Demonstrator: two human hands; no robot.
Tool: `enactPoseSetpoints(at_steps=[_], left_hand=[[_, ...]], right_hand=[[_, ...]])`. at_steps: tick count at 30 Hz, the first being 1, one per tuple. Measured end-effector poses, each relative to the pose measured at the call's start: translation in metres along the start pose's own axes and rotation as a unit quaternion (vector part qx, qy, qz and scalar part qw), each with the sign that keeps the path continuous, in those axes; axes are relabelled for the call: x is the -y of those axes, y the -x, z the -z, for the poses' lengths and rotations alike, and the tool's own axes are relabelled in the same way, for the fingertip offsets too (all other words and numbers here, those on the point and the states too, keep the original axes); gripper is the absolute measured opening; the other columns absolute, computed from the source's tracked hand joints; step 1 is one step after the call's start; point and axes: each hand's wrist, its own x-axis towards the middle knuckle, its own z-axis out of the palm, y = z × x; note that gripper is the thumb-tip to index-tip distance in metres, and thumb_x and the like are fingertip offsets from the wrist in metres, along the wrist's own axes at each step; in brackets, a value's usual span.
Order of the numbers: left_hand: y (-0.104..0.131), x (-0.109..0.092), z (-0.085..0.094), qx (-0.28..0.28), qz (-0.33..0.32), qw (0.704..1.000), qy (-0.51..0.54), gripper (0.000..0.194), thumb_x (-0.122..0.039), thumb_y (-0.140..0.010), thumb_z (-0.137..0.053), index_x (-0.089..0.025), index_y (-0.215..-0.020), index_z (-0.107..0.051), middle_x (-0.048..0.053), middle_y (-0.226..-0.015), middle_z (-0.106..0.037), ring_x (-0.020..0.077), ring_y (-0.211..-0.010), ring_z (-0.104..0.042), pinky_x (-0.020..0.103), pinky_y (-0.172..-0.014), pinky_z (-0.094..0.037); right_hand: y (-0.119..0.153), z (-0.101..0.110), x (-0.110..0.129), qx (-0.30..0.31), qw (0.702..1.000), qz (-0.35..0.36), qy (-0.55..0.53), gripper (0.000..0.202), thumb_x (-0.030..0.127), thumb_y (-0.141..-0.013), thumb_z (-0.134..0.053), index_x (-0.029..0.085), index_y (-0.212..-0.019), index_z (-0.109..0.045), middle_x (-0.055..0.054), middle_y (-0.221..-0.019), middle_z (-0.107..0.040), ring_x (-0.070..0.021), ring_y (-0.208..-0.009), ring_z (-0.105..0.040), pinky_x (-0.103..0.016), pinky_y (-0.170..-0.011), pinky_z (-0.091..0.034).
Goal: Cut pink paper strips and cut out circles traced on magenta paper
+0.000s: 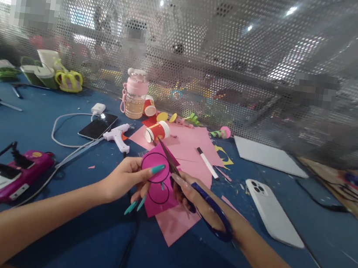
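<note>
Between the thumb and fingers of my left hand (pixel 132 176) is a magenta paper sheet (pixel 152 209) with two black circles drawn on it. My right hand (pixel 191 192) grips a pair of scissors (pixel 217 218) by the dark blue handles. Their blades reach up over the sheet, beside the upper circle, and stand apart at the tips. Pink paper (pixel 194 140) lies under and beyond my hands. A red and white paper cup (pixel 157 132) rests on its side just past the blade tips. Part of the scissors' grip is hidden by my fingers.
Left lie a glue gun (pixel 119 137), a black phone (pixel 99 127) with a cable, and a magenta power strip (pixel 15 174). A pink-lidded bottle (pixel 135 95) stands near the perforated metal screen (pixel 191 43). A marker (pixel 207 163) and a white phone (pixel 272 212) lie right.
</note>
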Motion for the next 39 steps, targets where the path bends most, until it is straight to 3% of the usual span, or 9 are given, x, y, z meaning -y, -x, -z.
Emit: enactPoseSetpoints(at_steps=[11, 19, 29, 39], left_hand=[[0.001, -0.003, -0.002, 0.0, 0.01, 1.0, -0.002, 0.033, -0.042, -0.071, -0.061, -0.013, -0.061, -0.049, -0.003, -0.039, -0.054, 0.0036, -0.023, -0.04, 0.013, -0.024, -0.027], [0.001, -0.006, -0.004, -0.012, 0.027, 1.0, -0.004, 0.037, -0.046, -0.068, -0.063, -0.013, -0.062, -0.048, -0.004, -0.036, -0.053, 0.0035, -0.022, -0.039, 0.013, -0.025, -0.026], [0.001, -0.004, -0.002, -0.02, 0.035, 0.999, 0.009, 0.037, -0.044, -0.066, -0.066, -0.012, -0.062, -0.05, -0.001, -0.037, -0.055, 0.0069, -0.025, -0.046, 0.014, -0.027, -0.034], [0.001, -0.004, 0.001, -0.019, 0.04, 0.999, -0.004, 0.033, -0.042, -0.068, -0.064, -0.012, -0.062, -0.051, -0.002, -0.036, -0.054, 0.005, -0.023, -0.041, 0.014, -0.026, -0.029]], right_hand=[[0.007, -0.001, 0.015, 0.014, 0.999, -0.028, -0.031, 0.037, 0.057, -0.074, -0.05, 0.021, -0.08, -0.044, 0.007, -0.057, -0.034, -0.0079, -0.05, -0.033, -0.024, -0.051, -0.038], [0.0, -0.003, 0.002, -0.013, 0.999, -0.012, 0.028, 0.037, 0.056, -0.078, -0.047, 0.019, -0.076, -0.044, 0.008, -0.053, -0.028, -0.0052, -0.042, -0.026, -0.02, -0.038, -0.025], [0.005, -0.001, 0.013, 0.011, 0.999, 0.007, 0.044, 0.043, 0.062, -0.079, -0.039, 0.019, -0.076, -0.044, 0.006, -0.053, -0.032, -0.007, -0.045, -0.031, -0.022, -0.043, -0.03], [0.006, 0.0, 0.013, 0.01, 0.998, -0.014, 0.059, 0.045, 0.062, -0.079, -0.038, 0.019, -0.076, -0.046, 0.005, -0.054, -0.036, -0.0073, -0.045, -0.033, -0.023, -0.043, -0.03]])
